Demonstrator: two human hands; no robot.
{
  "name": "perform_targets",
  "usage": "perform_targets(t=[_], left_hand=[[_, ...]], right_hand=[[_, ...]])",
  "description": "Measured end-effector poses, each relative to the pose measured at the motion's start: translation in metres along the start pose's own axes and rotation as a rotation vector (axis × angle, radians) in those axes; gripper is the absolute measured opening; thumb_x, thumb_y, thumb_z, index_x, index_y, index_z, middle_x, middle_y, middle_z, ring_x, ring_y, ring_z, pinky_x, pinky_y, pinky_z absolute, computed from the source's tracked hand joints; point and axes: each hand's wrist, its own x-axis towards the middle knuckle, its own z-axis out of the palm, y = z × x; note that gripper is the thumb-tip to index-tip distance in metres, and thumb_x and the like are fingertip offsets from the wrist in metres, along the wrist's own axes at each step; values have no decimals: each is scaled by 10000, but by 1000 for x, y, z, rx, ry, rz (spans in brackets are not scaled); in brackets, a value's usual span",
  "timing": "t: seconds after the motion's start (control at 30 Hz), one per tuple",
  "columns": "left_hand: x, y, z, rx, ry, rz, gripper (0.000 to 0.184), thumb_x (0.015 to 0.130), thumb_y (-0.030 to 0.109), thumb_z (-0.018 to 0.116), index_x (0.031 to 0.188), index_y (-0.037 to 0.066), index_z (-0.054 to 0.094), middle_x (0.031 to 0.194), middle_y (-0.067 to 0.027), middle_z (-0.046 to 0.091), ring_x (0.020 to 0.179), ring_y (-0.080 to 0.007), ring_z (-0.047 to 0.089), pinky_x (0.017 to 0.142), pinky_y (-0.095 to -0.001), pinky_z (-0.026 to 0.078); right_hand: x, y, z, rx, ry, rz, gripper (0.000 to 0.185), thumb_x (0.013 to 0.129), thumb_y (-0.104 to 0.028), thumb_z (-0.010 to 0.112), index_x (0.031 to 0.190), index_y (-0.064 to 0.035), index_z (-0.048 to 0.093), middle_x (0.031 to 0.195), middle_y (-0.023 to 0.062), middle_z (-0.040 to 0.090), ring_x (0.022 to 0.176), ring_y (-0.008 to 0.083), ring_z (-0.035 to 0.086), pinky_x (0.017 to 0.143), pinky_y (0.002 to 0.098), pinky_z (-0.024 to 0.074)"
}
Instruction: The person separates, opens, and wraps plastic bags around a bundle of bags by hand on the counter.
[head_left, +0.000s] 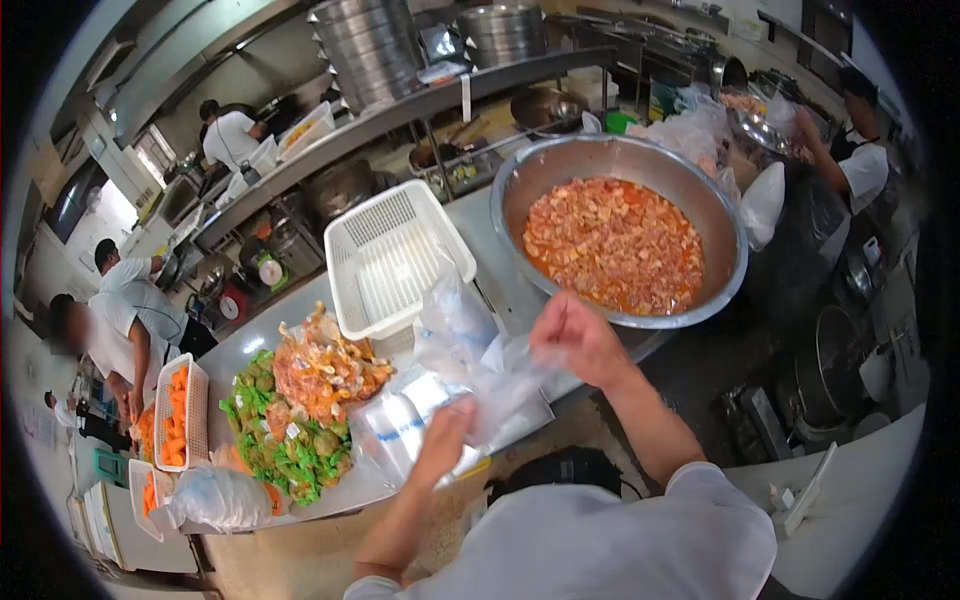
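Note:
A clear plastic bag (505, 378) stretches between my two hands over the near edge of the metal table. My left hand (447, 437) is closed on its lower left part. My right hand (580, 342), somewhat blurred, pinches its upper right end beside the large metal bowl (742, 262). That bowl holds cut raw meat (615, 245) in reddish marinade. Under and beside my left hand lie flat packs of plastic bags (395, 430) with blue marks. Just behind the held bag sits a bunched, whitish plastic bag (455, 315).
An empty white plastic basket (395, 255) stands behind the bags. To the left are a pile of raw meat pieces (325, 370), green-wrapped bundles (275, 425) and baskets of carrots (175, 415). Co-workers stand at left, at the back, and at right near a metal bowl (762, 132).

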Motion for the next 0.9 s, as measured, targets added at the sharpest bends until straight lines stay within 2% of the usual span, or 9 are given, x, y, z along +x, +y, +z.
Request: perform_targets(t=[0.1, 0.17, 0.3, 0.4, 0.43, 0.53, 0.67, 0.73, 0.9], left_hand=[[51, 75, -56, 720, 502, 783, 244, 883, 225, 556, 752, 19, 564, 687, -127, 514, 716, -282, 525, 686, -423, 387], [81, 98, -79, 995, 569, 908, 210, 803, 197, 604, 738, -1, 572, 734, -167, 550, 784, -357, 537, 768, -494, 377], [108, -6, -85, 1207, 34, 424, 278, 756, 258, 637, 781, -19, 614, 923, -244, 613, 954, -434, 552, 950, -565, 365], [94, -82, -31, 815, 330, 786, 250, 783, 262, 632, 932, 68, 685, 975, -206, 654, 917, -396, 603, 914, -548, 427], [91, -152, -34, 832, 106, 273, 270, 788, 231, 633, 993, 63, 686, 927, -194, 657, 881, -393, 612, 845, -509, 464], [87, -149, -21, 836, 321, 371, 229, 849, 198, 598, 1002, 53, 687, 879, -148, 666, 819, -352, 626, 798, -471, 476], [23, -103, 1, -97, 470, 128, 335, 1003, 159, 374, 1127, -26, 624, 1069, -159, 636, 1001, -300, 607, 912, -434, 451], [-4, -162, 31, 581, 370, 315, 432, 1048, 247, 314, 1238, -58, 552, 1373, -240, 439, 1210, -379, 506, 1055, -403, 377], [-23, -85, 43, 273, 76, -211, 430, 1017, 305, 455, 1197, -60, 596, 1107, -234, 638, 1081, -338, 610, 939, -380, 451]], right_hand=[[22, -74, 42, -586, -613, -317, 87, 816, 5, 600, 850, -20, 524, 851, 96, 620, 795, 200, 638, 679, 379, 504], [52, -46, 48, -991, -484, -491, 71, 804, -19, 587, 843, -18, 529, 852, 117, 608, 817, 263, 627, 698, 409, 502], [58, 65, 3, -1399, -239, -482, 119, 791, -100, 577, 847, -15, 515, 930, 149, 586, 877, 357, 595, 694, 447, 489], [40, 145, -30, -1187, -66, -437, 81, 757, -31, 560, 834, -17, 541, 881, 159, 571, 843, 360, 599, 679, 439, 495], [25, 163, -32, -1133, -12, -496, 86, 758, -14, 555, 843, -21, 551, 854, 163, 567, 813, 359, 603, 677, 428, 500], [37, 152, -43, -900, 81, -434, 80, 803, -2, 562, 877, -27, 575, 859, 139, 592, 801, 304, 624, 697, 393, 510], [-16, 153, -18, -608, 260, 75, 99, 897, -117, 618, 924, -27, 587, 998, 79, 635, 873, 184, 623, 725, 356, 507], [-45, 179, 6, -488, 127, 57, 193, 903, -208, 661, 911, -26, 597, 969, 29, 650, 820, 152, 610, 693, 364, 506], [-59, 191, 5, -867, 13, 188, 221, 815, -169, 720, 874, -7, 582, 709, 119, 632, 636, 165, 591, 575, 361, 459]])
